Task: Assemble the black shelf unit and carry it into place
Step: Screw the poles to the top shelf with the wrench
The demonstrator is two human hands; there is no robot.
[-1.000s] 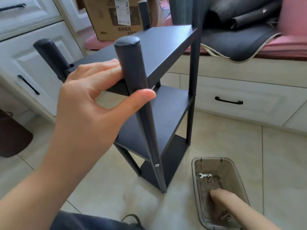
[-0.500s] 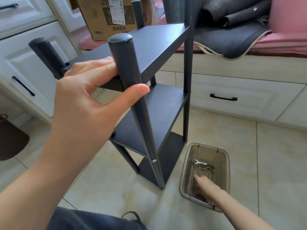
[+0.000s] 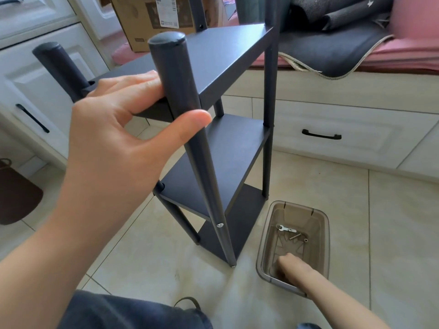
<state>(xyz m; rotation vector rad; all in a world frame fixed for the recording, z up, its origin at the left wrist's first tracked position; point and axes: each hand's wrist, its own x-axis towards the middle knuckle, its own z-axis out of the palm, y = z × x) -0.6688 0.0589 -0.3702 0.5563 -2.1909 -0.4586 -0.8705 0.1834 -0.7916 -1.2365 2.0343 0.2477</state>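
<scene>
The black shelf unit (image 3: 228, 58) stands upright on the tiled floor with three boards between round posts. My left hand (image 3: 114, 129) holds it at the top near corner, fingers flat on the top board and thumb hooked round the near post (image 3: 175, 74). A silver bolt head (image 3: 220, 225) shows low on that post. To the right of the unit's foot, my right hand (image 3: 292, 267) reaches down into a smoky clear plastic bin (image 3: 325, 233). Its fingertips are at the bin's bottom and hidden from me. A small wrench (image 3: 283, 228) and a screw (image 3: 295, 236) lie further back in the bin.
White drawer fronts with black handles (image 3: 321, 135) run behind the unit and along the left. A cardboard box (image 3: 152, 17) and a dark blanket (image 3: 332, 51) lie on the bench above. A brown basket (image 3: 16, 198) sits at the left, and my knee (image 3: 133, 312) is below.
My right hand stays inside the bin and has shifted slightly toward its near end. The left hand keeps the same hold on the post; the view has moved a little.
</scene>
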